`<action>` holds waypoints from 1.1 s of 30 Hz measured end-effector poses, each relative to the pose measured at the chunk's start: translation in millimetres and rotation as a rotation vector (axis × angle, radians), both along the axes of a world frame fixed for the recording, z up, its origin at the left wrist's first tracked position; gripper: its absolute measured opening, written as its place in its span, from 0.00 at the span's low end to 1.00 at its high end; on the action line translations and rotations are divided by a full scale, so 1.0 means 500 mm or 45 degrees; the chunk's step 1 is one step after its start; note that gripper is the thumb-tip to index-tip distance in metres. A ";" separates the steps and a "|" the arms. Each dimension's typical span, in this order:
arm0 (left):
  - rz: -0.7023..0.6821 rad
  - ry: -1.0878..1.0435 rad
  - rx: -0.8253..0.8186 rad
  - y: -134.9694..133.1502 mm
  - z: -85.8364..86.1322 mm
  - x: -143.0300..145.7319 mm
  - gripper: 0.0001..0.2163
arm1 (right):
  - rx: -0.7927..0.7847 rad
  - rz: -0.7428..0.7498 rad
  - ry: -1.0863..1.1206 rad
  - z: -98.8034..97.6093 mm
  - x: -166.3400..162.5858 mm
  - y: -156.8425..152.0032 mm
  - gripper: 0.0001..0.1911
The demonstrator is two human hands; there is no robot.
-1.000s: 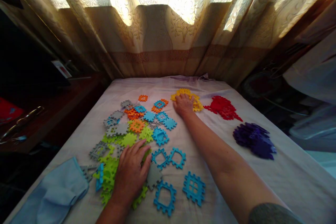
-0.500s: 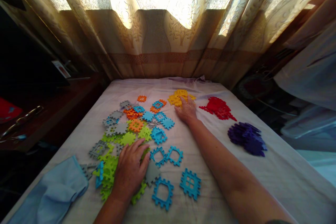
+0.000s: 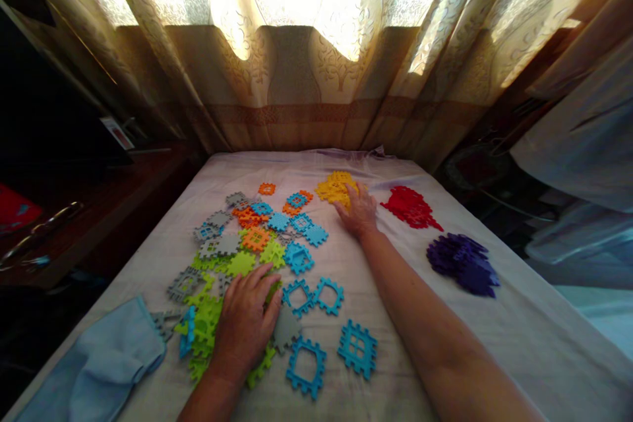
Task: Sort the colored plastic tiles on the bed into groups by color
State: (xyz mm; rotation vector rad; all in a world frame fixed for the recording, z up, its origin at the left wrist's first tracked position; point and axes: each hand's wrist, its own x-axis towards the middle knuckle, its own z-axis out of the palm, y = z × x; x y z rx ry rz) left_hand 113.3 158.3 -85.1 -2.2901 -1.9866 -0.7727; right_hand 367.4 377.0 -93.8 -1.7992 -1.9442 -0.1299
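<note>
My left hand (image 3: 247,316) lies flat with its fingers stretched over lime-green interlocking plastic tiles (image 3: 206,323) and beside a grey tile (image 3: 287,328). At the right edge of a pile of yellow interlocking tiles (image 3: 336,188), my right hand (image 3: 360,211) has its fingers extended and apart, with the fingertips at the pile. I see nothing held in it. Blue frame tiles (image 3: 305,366) and a blue window tile (image 3: 357,348) lie to the right of my left hand. Orange tiles (image 3: 256,239) and more blue tiles (image 3: 298,257) are scattered beyond it.
Red tiles (image 3: 412,207) and dark purple tiles (image 3: 463,264) form separate piles on the right of the sheet-covered surface (image 3: 395,356). A light blue cloth (image 3: 101,356) lies at the front left. Patterned curtains (image 3: 291,79) hang behind.
My right hand has shifted slightly right and toward me, toward the outer edge of the yellow pile. My left hand stays in place. The view has tilted a little.
</note>
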 end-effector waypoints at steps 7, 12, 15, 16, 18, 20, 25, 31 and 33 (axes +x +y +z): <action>-0.005 0.011 -0.013 -0.002 -0.001 -0.002 0.12 | -0.127 0.384 -0.362 0.026 -0.043 0.040 0.30; 0.010 -0.003 -0.038 -0.005 0.005 0.003 0.12 | -0.205 0.370 -0.404 0.028 -0.047 0.082 0.22; 0.014 -0.014 -0.055 -0.006 0.010 0.006 0.12 | -0.184 0.224 -0.342 0.024 -0.035 0.088 0.21; 0.015 -0.016 -0.055 -0.006 0.010 0.006 0.12 | -0.177 0.188 -0.326 0.023 -0.032 0.087 0.20; 0.015 -0.018 -0.051 -0.006 0.010 0.006 0.12 | -0.132 0.156 -0.294 0.020 -0.029 0.075 0.19; 0.011 -0.019 -0.051 -0.005 0.010 0.006 0.12 | -0.041 0.172 -0.260 0.017 -0.030 0.052 0.20; 0.022 -0.026 -0.072 -0.005 0.012 0.008 0.12 | 0.089 0.353 -0.192 0.008 -0.038 -0.043 0.20; -0.002 -0.035 -0.064 -0.002 0.016 0.009 0.11 | -0.084 0.416 -0.026 0.001 -0.027 -0.153 0.21; 0.001 -0.021 -0.068 -0.001 0.019 0.010 0.11 | -0.140 0.409 0.088 -0.002 -0.020 -0.192 0.22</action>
